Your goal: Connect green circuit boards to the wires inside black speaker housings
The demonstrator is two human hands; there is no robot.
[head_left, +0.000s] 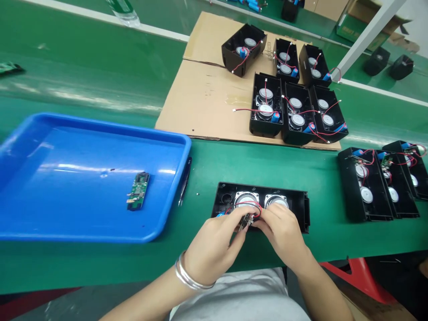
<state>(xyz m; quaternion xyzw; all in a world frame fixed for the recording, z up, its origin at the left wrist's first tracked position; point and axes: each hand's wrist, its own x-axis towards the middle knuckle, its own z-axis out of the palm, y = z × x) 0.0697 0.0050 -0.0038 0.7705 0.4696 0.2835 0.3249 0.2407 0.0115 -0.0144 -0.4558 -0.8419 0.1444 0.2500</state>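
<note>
Hands meet low centre: left hand (214, 243), wrist bangled, and right hand (282, 229) pinch a small circuit board (245, 221) with red wires. Behind them, a black plastic speaker case (299, 205) lies lengthwise left-right, open side up. Left, a blue tray (67, 218); farther, cardboard (200, 98) with more cases.

bright overhead light, tray (83, 133) glare, edges perhaps warped
</note>
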